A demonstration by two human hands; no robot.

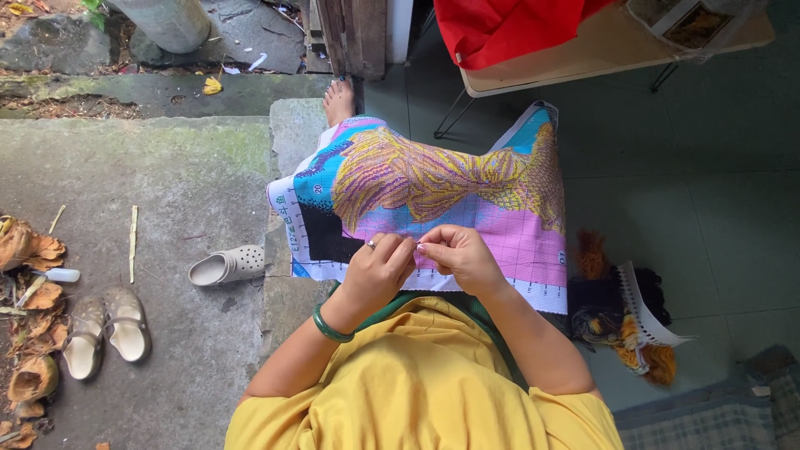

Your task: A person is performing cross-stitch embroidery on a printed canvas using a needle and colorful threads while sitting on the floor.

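Note:
A large cross-stitch canvas with a yellow figure on blue, pink and black grounds lies across my lap. My left hand, with a ring and a green bangle on the wrist, meets my right hand over the canvas's near edge. The fingertips of both hands pinch together around something very small, likely a needle or thread, which is too fine to make out. My bare foot shows beyond the canvas.
A bundle of coloured yarn with a white card lies on the green tiled floor at right. A table with red cloth stands beyond. Beige clogs and sandals sit on the concrete at left, beside dry leaves.

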